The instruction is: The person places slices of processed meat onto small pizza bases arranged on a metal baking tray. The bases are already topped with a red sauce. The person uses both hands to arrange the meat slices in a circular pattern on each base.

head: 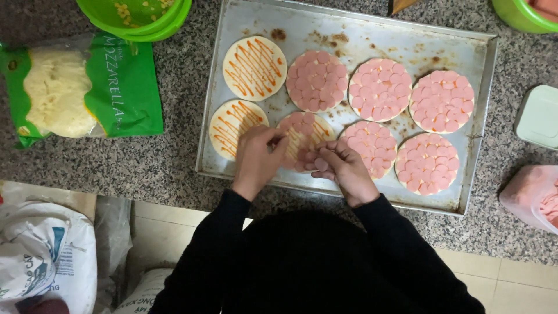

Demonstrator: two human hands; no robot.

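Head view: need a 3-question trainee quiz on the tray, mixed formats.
1. How many dough rounds on the baking tray are fully covered with pink sausage slices?
2. True or false: the left hand and right hand both work over the half-covered round in the tray's near row.
3. Multiple choice: the green cheese bag lies A) on the tray, B) on the counter left of the tray, C) on the floor.

Key
1. Five; two rounds more, such as the sauced round, carry sauce stripes only.
2. True.
3. B.
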